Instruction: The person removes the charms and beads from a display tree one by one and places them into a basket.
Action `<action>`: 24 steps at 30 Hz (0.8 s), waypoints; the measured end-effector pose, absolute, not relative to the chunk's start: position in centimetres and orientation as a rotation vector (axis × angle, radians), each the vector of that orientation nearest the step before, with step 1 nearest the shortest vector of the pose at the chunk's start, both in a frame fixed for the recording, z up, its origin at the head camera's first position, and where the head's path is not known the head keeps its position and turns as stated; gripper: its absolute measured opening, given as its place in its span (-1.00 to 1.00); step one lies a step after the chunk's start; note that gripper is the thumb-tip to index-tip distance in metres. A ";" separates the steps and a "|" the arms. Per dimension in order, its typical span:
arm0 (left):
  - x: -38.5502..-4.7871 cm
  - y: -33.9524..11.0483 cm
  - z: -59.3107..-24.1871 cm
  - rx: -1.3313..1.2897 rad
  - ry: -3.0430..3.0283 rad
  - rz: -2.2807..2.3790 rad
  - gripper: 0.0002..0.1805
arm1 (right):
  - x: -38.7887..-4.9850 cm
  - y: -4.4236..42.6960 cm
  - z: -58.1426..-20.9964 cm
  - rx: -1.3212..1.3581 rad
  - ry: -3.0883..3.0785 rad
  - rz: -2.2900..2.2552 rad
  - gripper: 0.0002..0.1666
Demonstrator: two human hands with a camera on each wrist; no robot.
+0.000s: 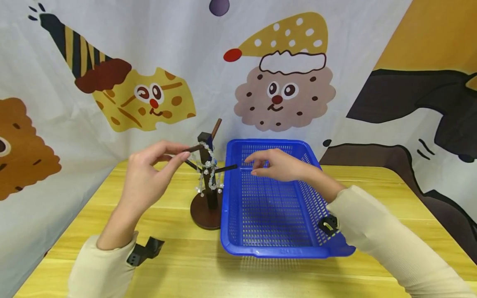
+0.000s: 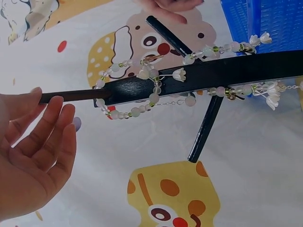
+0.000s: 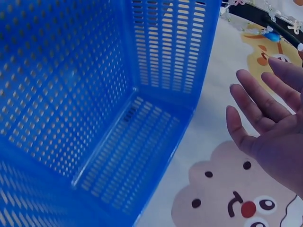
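Note:
A dark wooden jewelry stand [image 1: 210,198] with a round base and several pegs stands on the table, left of the blue basket. My left hand [image 1: 149,174] pinches the end of its upper left peg [image 2: 78,95] between thumb and fingers. Around that peg's inner end, in the left wrist view, loops a beaded bracelet [image 2: 114,114] of pale beads with a white flower charm. More beaded bracelets [image 2: 234,46] hang lower on the stand. My right hand [image 1: 279,164] is held over the basket with loosely bent fingers and nothing in it.
The blue perforated plastic basket [image 1: 270,250] sits beside the stand, its left rim close to the round base. Behind both hangs a white cloth [image 1: 208,49] printed with cartoon figures. Under everything is a yellow wood-grain table [image 1: 182,265].

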State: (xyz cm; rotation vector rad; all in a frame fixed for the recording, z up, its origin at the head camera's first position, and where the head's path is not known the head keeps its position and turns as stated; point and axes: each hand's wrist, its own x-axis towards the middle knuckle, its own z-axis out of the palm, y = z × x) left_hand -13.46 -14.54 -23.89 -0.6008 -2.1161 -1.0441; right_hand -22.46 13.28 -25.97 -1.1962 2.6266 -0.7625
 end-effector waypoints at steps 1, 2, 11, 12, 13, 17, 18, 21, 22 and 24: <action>-13.4 -14.6 -23.9 -0.599 -2.117 -1.048 -0.90 | -22.6 13.0 -26.1 -1.203 2.620 -0.762 -0.63; -13.4 -14.6 -23.9 -0.596 -2.120 -1.052 -0.90 | -22.7 12.7 -26.2 -1.209 2.613 -0.763 -0.63; -13.2 -14.6 -23.9 -0.580 -2.130 -1.065 -0.90 | -23.4 10.6 -26.8 -1.250 2.551 -0.816 -0.65; -13.2 -14.6 -23.9 -0.581 -2.129 -1.067 -0.90 | -23.5 10.4 -26.9 -1.243 2.552 -0.817 -0.65; -13.2 -14.6 -23.9 -0.583 -2.127 -1.067 -0.90 | -23.5 10.2 -27.0 -1.247 2.549 -0.821 -0.65; -13.2 -14.6 -23.9 -0.591 -2.123 -1.068 -0.91 | -23.8 9.4 -27.4 -1.233 2.566 -0.820 -0.63; -13.3 -14.5 -23.9 -0.591 -2.123 -1.066 -0.91 | -23.8 9.2 -27.5 -1.227 2.572 -0.819 -0.63; -13.3 -14.6 -23.9 -0.595 -2.124 -1.067 -0.91 | -23.9 8.5 -27.8 -1.203 2.580 -0.811 -0.61; -13.2 -14.6 -24.0 -0.596 -2.125 -1.065 -0.91 | -23.9 8.3 -27.9 -1.195 2.580 -0.808 -0.60; -13.2 -14.6 -24.0 -0.599 -2.127 -1.066 -0.91 | -23.9 7.9 -28.0 -1.180 2.578 -0.806 -0.58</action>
